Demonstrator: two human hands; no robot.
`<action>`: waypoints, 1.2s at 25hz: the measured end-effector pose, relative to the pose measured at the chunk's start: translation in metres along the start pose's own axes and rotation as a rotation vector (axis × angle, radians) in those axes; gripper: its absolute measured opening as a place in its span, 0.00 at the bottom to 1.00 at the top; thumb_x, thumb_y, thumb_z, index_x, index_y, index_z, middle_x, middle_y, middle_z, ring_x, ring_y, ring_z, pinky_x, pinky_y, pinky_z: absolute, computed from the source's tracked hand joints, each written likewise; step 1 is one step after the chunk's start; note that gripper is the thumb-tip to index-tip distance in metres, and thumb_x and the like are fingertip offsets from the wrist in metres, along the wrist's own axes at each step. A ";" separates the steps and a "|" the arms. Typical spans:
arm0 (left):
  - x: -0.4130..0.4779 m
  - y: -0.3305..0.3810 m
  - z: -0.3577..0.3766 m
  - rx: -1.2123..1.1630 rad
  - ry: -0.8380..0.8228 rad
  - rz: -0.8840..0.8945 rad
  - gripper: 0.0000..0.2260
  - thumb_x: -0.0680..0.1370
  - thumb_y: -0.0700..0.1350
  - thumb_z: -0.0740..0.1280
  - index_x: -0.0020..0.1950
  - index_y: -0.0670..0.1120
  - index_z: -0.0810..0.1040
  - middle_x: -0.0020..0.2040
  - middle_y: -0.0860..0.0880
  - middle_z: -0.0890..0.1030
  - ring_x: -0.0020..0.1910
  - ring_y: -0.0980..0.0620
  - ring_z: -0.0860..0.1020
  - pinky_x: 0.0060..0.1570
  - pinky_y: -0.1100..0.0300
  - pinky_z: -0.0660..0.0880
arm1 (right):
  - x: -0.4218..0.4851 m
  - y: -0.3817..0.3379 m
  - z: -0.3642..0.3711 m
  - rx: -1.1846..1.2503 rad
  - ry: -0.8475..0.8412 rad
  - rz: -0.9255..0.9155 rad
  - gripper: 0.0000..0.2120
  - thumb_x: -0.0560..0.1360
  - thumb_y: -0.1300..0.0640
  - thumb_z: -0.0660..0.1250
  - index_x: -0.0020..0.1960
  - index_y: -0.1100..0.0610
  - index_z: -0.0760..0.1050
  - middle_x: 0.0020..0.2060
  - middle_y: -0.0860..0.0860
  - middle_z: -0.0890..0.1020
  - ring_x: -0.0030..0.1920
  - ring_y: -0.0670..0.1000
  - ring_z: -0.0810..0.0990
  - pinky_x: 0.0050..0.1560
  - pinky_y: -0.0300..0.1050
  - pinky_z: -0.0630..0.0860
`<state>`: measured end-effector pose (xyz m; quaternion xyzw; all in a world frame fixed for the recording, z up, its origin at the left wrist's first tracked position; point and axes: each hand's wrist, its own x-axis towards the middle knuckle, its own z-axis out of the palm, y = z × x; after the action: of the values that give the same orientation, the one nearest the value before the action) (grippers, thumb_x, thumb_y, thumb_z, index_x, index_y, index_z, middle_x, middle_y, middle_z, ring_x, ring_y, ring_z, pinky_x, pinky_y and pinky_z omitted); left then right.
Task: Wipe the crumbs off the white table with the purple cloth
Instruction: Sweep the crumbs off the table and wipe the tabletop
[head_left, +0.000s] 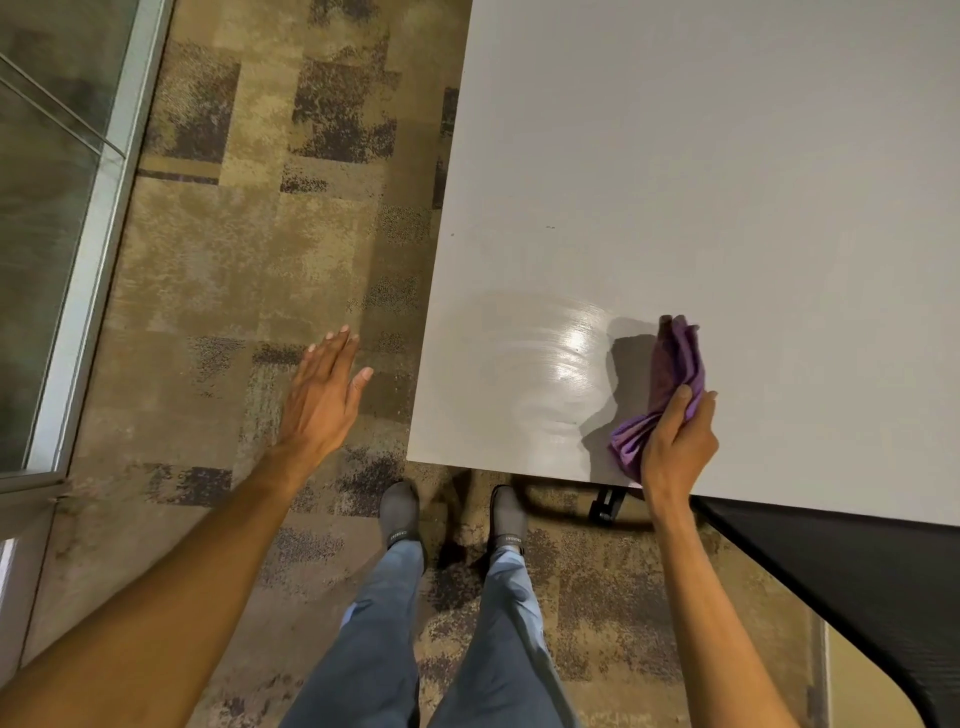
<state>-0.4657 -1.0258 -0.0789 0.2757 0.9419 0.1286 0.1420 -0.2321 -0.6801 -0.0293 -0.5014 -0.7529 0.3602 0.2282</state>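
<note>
The white table (727, 182) fills the upper right of the head view, its near corner in front of me. My right hand (675, 441) grips the bunched purple cloth (675, 364) just above the table's near edge; the cloth casts a shadow to its left. A shiny wiped patch (566, 358) shows left of the cloth. A few tiny dark specks (550, 227) lie farther up the table. My left hand (324, 395) hovers over the carpet left of the table, fingers spread, holding nothing.
Patterned brown carpet (260, 234) covers the floor. A glass wall with a metal frame (104, 208) runs along the left. A black chair seat (857, 582) sits at the lower right beside the table. My legs and grey shoes (400, 514) stand at the table's corner.
</note>
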 end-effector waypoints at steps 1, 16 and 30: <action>0.000 0.000 0.000 -0.001 0.002 0.001 0.27 0.85 0.55 0.50 0.78 0.40 0.63 0.79 0.41 0.63 0.78 0.43 0.61 0.78 0.46 0.55 | 0.004 -0.001 -0.005 0.004 0.029 -0.018 0.33 0.80 0.35 0.48 0.62 0.64 0.70 0.33 0.48 0.72 0.28 0.39 0.71 0.31 0.34 0.68; 0.002 -0.003 0.007 -0.010 -0.015 0.008 0.29 0.84 0.58 0.45 0.78 0.41 0.62 0.79 0.42 0.63 0.78 0.44 0.61 0.78 0.47 0.54 | 0.007 -0.001 0.081 -0.142 -0.219 -0.021 0.25 0.85 0.50 0.50 0.80 0.56 0.53 0.79 0.54 0.58 0.79 0.53 0.52 0.79 0.48 0.50; -0.006 -0.019 -0.009 -0.011 0.039 -0.036 0.27 0.85 0.56 0.48 0.79 0.42 0.61 0.80 0.43 0.61 0.79 0.45 0.58 0.79 0.49 0.51 | -0.088 -0.076 0.165 -0.089 -0.501 -0.230 0.26 0.85 0.50 0.52 0.80 0.57 0.53 0.79 0.52 0.56 0.79 0.48 0.50 0.78 0.43 0.45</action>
<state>-0.4728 -1.0462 -0.0756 0.2555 0.9486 0.1367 0.1272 -0.3584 -0.8307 -0.0737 -0.3176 -0.8529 0.4111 0.0523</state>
